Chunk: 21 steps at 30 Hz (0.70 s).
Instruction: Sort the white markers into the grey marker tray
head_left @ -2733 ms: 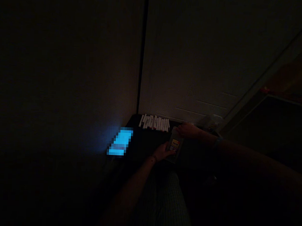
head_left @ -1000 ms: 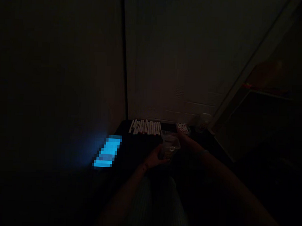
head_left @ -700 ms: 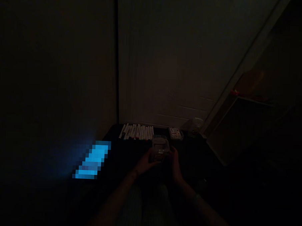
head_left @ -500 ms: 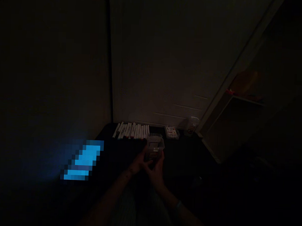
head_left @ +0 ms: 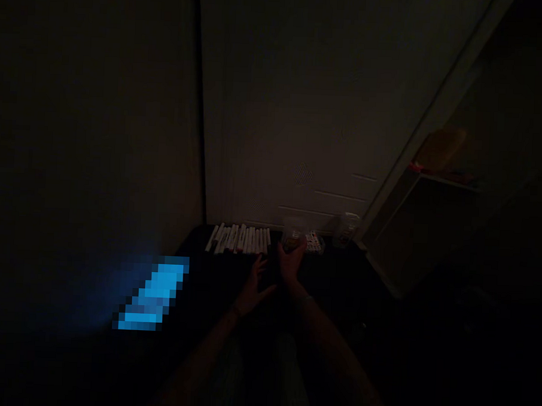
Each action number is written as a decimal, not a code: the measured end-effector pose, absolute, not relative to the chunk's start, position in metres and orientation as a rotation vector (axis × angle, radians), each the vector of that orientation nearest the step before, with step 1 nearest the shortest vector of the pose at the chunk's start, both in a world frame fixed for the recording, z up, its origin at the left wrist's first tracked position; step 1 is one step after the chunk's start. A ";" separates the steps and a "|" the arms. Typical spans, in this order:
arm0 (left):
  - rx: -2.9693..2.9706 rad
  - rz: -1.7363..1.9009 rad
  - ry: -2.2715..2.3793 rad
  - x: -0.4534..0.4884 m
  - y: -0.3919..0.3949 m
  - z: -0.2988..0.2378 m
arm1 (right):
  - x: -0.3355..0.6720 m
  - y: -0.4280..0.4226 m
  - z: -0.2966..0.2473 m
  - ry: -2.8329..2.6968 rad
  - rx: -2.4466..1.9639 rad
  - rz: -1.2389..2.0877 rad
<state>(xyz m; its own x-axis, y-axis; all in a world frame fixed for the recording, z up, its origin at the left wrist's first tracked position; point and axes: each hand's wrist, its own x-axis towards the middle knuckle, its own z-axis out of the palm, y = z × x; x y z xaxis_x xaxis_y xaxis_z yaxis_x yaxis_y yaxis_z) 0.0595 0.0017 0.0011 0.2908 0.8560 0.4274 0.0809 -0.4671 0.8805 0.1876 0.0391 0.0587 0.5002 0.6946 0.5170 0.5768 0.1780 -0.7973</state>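
Note:
My right hand (head_left: 290,262) is closed around a clear plastic container (head_left: 293,230) at the back of the dark table. My left hand (head_left: 253,289) is open, fingers and thumb spread, holding nothing, just in front of a row of markers (head_left: 240,239). Several white-barrelled markers lie side by side there, some with dark or reddish ends. Right of the held container, and partly hidden by it, is a clear case (head_left: 315,242) packed with small white pieces that I cannot make out. The dim light blurs finer detail.
Another clear container (head_left: 346,230) stands at the table's back right corner. A pale wall (head_left: 310,121) rises behind the table (head_left: 334,283). At left glows a pixelated blue screen (head_left: 152,293). A shelf unit (head_left: 399,232) stands on the right with a yellowish object (head_left: 441,147) on top.
The container was between both hands close to me. My right hand has moved it away, towards the wall, beside the small case. My left hand has let go and opened.

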 end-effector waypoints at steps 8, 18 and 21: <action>1.637 1.230 0.884 0.056 0.001 0.011 | 0.209 0.093 0.042 -1.321 -1.462 0.103; 1.590 1.123 0.918 0.056 0.001 0.012 | 0.211 0.106 0.031 -1.265 -1.447 0.153; 1.584 1.088 0.921 0.056 0.001 0.012 | 0.212 0.111 0.030 -1.270 -1.469 0.152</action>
